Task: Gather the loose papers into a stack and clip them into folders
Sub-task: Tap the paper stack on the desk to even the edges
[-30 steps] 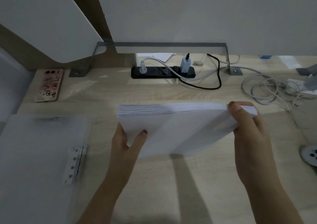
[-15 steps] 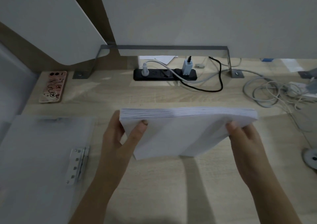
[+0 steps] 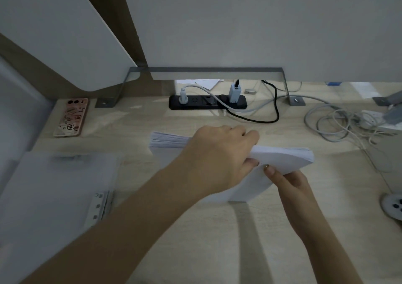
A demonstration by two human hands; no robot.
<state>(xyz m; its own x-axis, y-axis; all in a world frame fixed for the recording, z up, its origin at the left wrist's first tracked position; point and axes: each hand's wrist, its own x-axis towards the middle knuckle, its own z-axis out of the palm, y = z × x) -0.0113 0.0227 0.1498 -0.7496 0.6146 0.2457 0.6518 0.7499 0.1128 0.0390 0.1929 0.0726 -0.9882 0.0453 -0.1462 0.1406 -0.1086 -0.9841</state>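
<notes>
Papers (image 3: 280, 158), a thick white stack, are held over the middle of the pale wooden desk (image 3: 195, 244), to the right of the folder and in front of the power strip; whether the stack's near edge touches the desk cannot be told. The left hand (image 3: 219, 153) reaches across the top of the stack and grasps it, fingers curled over the far edge and thumb on the near side. The right hand (image 3: 291, 182) grips the stack lower down on its right side, thumb pressed on the top sheet, the other fingers hidden beneath; the paper bends in a curve there. The translucent folder (image 3: 54, 185) lies flat on the left of the desk, its metal clip (image 3: 101, 207) on the side nearer the papers. A phone (image 3: 71, 117) in a pink patterned case lies at the back left. The black power strip (image 3: 207, 102) sits under a white partition (image 3: 239, 22), with plugs in it, and loose grey cables (image 3: 339, 122) lie tangled at the back right.
</notes>
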